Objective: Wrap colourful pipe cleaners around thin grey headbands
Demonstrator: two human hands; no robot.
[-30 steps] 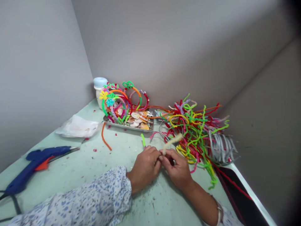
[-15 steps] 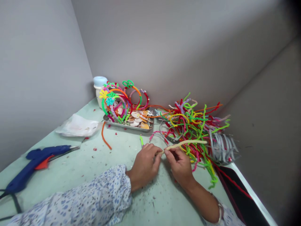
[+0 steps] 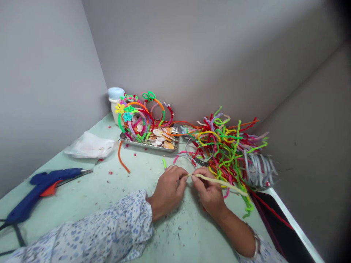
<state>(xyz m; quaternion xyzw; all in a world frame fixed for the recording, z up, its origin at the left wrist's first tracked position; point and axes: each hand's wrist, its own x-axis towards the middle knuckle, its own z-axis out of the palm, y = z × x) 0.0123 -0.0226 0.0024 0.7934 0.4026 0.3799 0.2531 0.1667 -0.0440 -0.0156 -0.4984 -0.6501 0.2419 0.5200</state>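
Note:
A cream pipe cleaner (image 3: 223,182) runs between my two hands above the table. My left hand (image 3: 170,190) pinches its left end between thumb and fingers. Close beside it, my right hand (image 3: 210,191) pinches the same pipe cleaner near that end. The long free part passes over my right hand and slants down to the right. Past my fingertips lies a short bright green piece of pipe cleaner (image 3: 164,163). A tangled heap of coloured pipe cleaners (image 3: 227,146) spreads just behind my right hand.
A metal tray (image 3: 148,145) at the back holds decorated headbands (image 3: 137,117) and flat cut-outs. Behind it stands a jar (image 3: 115,100). A blue glue gun (image 3: 41,190) and a white plastic bag (image 3: 90,146) lie left. Bagged grey headbands (image 3: 260,170) sit right.
The free length of the cream pipe cleaner has swung from pointing up and right to slanting down and right. Both hands keep their pinch in nearly the same place.

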